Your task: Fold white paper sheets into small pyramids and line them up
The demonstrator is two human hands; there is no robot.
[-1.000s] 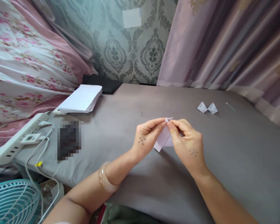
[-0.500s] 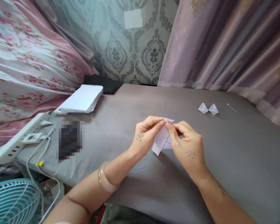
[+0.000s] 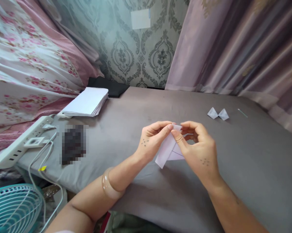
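Observation:
A folded white piece of paper (image 3: 167, 150) is held between both hands just above the grey cloth-covered table (image 3: 245, 161). My left hand (image 3: 152, 140) pinches its upper left edge with thumb and fingers. My right hand (image 3: 199, 147) pinches the top of the paper from the right, thumb in front and fingers curled behind. The paper's lower corner points down and left, free of the hands. A pale bangle (image 3: 109, 189) sits on my left wrist.
Two small folded paper pieces (image 3: 218, 114) lie at the far right beside a thin stick (image 3: 242, 112). A stack of white sheets (image 3: 86, 103) sits at the back left. A power strip (image 3: 19, 144) with cables, a blurred dark object (image 3: 73, 144) and a teal fan (image 3: 13, 207) are left.
The paper has swung lower and more of it shows below the hands. My right hand's fingers have lifted and curled further over its top; both hands shifted slightly down.

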